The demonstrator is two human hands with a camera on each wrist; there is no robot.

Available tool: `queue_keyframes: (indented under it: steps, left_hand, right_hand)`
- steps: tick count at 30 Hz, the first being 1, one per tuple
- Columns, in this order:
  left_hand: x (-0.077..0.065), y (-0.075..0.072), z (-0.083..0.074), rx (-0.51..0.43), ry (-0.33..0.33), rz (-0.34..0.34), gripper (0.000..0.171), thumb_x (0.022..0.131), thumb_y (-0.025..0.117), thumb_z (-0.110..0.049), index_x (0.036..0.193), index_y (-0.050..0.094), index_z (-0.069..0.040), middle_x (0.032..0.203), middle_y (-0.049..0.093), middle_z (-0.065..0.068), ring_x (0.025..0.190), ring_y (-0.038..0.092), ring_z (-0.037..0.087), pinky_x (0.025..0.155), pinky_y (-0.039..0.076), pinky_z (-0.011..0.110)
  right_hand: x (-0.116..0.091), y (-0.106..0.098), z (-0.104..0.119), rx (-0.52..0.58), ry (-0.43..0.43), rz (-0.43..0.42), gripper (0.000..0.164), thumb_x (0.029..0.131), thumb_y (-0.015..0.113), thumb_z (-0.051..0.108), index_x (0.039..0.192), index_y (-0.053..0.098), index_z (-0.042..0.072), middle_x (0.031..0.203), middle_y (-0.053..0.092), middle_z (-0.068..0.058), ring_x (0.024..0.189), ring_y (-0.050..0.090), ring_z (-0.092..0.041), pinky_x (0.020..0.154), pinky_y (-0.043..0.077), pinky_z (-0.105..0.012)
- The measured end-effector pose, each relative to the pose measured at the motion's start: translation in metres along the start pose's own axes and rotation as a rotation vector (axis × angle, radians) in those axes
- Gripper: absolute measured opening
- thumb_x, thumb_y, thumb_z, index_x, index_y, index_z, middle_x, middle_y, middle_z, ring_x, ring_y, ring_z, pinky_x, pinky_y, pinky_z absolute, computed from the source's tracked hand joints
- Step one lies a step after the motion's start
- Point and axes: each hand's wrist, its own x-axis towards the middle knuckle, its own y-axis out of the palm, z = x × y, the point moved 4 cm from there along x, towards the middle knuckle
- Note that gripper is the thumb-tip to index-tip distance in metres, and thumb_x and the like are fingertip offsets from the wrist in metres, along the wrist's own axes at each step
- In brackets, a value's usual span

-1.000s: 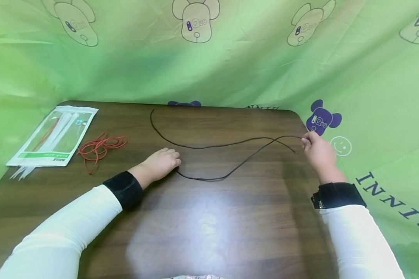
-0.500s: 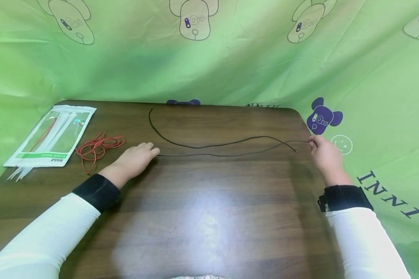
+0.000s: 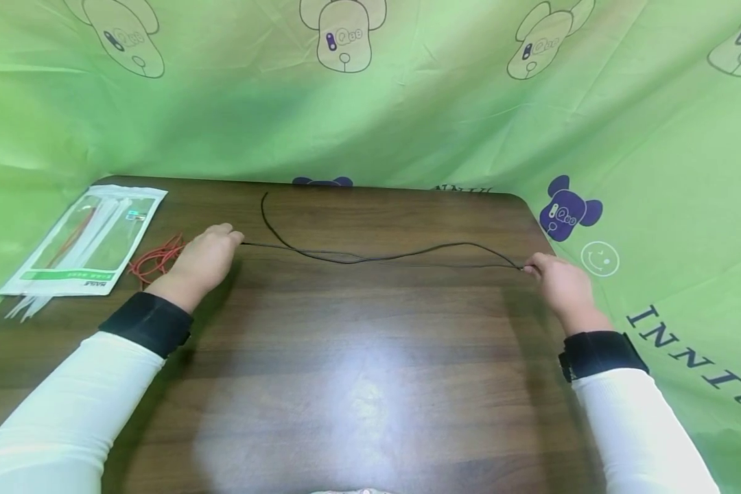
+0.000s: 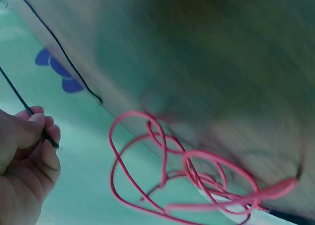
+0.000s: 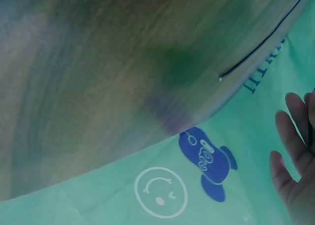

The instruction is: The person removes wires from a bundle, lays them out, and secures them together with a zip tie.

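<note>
My left hand (image 3: 205,262) pinches one end of a thin black wire (image 3: 262,245) between thumb and fingers. At the table's right side my right hand (image 3: 562,287) pinches the same wire toward its other end. The stretch between the hands runs nearly straight across the table. A second black wire (image 3: 278,233) lies loose on the wood, curving up at its left end; the held one crosses it in the head view. In the right wrist view, only part of my right hand (image 5: 295,156) shows, at the edge, its other fingers spread.
Beside and partly behind my left hand lies a tangled red wire (image 4: 216,156). Farther left, a clear-fronted bag (image 3: 114,278) holds white cable ties, some poking out below. Green printed cloth (image 3: 407,110) hangs behind and right of the wooden table (image 3: 321,384).
My left hand has moved left and away from me, drawing the slack wire nearly straight and now covering part of the red tangle. My right hand shifted right, then back left and slightly nearer.
</note>
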Motion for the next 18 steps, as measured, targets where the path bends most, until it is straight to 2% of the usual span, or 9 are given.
queue_keyframes:
  steps: [2, 5, 7, 9, 12, 15, 18]
  left_hand:
    - [0.002, -0.006, 0.007, -0.006, -0.019, -0.014, 0.03, 0.084, 0.043, 0.02, 0.11, 0.058, 0.014, 0.105, 0.055, 0.03, 0.104, 0.053, 0.048, 0.086, 0.046, 0.057]
    - [0.007, -0.016, 0.018, -0.006, -0.037, -0.027, 0.031, 0.079, 0.055, 0.016, 0.109, 0.058, 0.014, 0.103, 0.055, 0.031, 0.101, 0.053, 0.049, 0.084, 0.046, 0.058]
    - [0.011, -0.022, 0.025, -0.001, -0.055, -0.025, 0.036, 0.074, 0.064, 0.011, 0.11, 0.057, 0.014, 0.103, 0.055, 0.031, 0.1, 0.053, 0.05, 0.082, 0.046, 0.059]
    - [0.015, -0.026, 0.031, -0.004, -0.074, -0.014, 0.044, 0.069, 0.067, 0.009, 0.111, 0.056, 0.014, 0.105, 0.054, 0.031, 0.101, 0.053, 0.05, 0.081, 0.045, 0.059]
    - [0.021, -0.025, 0.036, -0.017, -0.106, -0.004, 0.041, 0.073, 0.057, 0.014, 0.114, 0.054, 0.015, 0.111, 0.052, 0.034, 0.105, 0.05, 0.052, 0.085, 0.044, 0.06]
    - [0.027, -0.021, 0.037, -0.029, -0.125, -0.008, 0.037, 0.08, 0.043, 0.022, 0.115, 0.054, 0.016, 0.114, 0.051, 0.035, 0.109, 0.048, 0.053, 0.089, 0.043, 0.059]
    - [0.034, -0.013, 0.038, -0.024, -0.131, 0.007, 0.037, 0.082, 0.038, 0.024, 0.115, 0.055, 0.015, 0.114, 0.051, 0.034, 0.108, 0.049, 0.052, 0.09, 0.043, 0.058]
  right_hand:
    - [0.003, 0.0, 0.003, 0.001, -0.046, -0.034, 0.007, 0.09, 0.065, 0.009, 0.093, 0.063, 0.003, 0.088, 0.064, -0.017, 0.082, 0.061, -0.039, 0.067, 0.047, -0.054]
    - [0.009, -0.001, 0.008, 0.02, -0.085, -0.055, 0.005, 0.088, 0.065, 0.003, 0.092, 0.063, -0.001, 0.087, 0.059, -0.016, 0.082, 0.059, -0.038, 0.069, 0.047, -0.054]
    - [0.012, -0.001, 0.01, 0.037, -0.082, -0.039, 0.01, 0.085, 0.062, -0.005, 0.095, 0.064, -0.002, 0.09, 0.057, -0.017, 0.085, 0.058, -0.04, 0.072, 0.047, -0.055]
    - [0.017, -0.001, 0.013, 0.037, -0.062, -0.011, 0.016, 0.085, 0.058, -0.008, 0.099, 0.064, -0.004, 0.093, 0.057, -0.019, 0.088, 0.058, -0.041, 0.075, 0.047, -0.056]
    - [0.024, -0.001, 0.015, 0.008, -0.022, 0.022, 0.02, 0.085, 0.054, -0.008, 0.103, 0.064, -0.003, 0.099, 0.059, -0.021, 0.093, 0.058, -0.043, 0.078, 0.046, -0.057]
    - [0.03, 0.001, 0.014, -0.039, 0.002, 0.016, 0.016, 0.09, 0.055, 0.0, 0.101, 0.066, -0.002, 0.1, 0.062, -0.021, 0.093, 0.059, -0.043, 0.077, 0.047, -0.057]
    - [0.035, 0.003, 0.008, -0.061, 0.016, 0.014, 0.013, 0.091, 0.059, 0.004, 0.1, 0.067, -0.001, 0.099, 0.063, -0.021, 0.093, 0.058, -0.043, 0.075, 0.047, -0.058]
